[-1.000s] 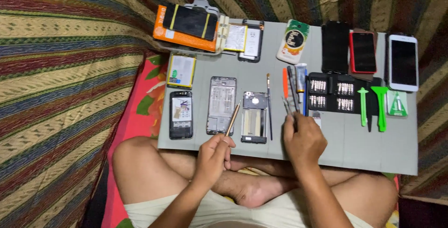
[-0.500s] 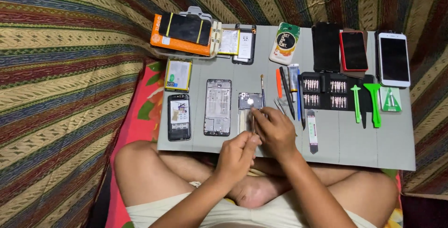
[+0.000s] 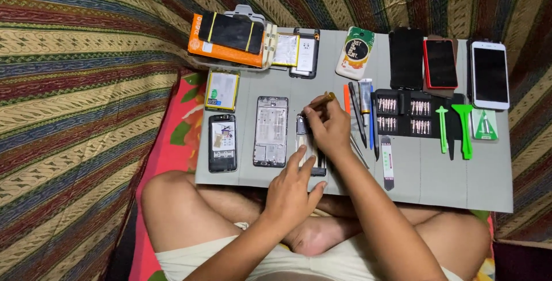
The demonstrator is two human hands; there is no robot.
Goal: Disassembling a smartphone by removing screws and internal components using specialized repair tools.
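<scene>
Pinching a slim screwdriver (image 3: 319, 101) in my right grip (image 3: 328, 128), I steady the opened phone (image 3: 307, 146) with spread left fingers (image 3: 299, 163) on the grey mat (image 3: 437, 183).

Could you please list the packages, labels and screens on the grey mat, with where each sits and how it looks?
Orange flat box with black top: far left corner, rectangular.
White phone with dark screen: far right, upright rectangle.
Red-edged phone with dark screen: left of the white one.
Black screen panel: left of the red one.
White case with round black label: far centre.
Green triangular sticker card: right edge.
Yellow-framed battery with green-white label: left side.
</scene>
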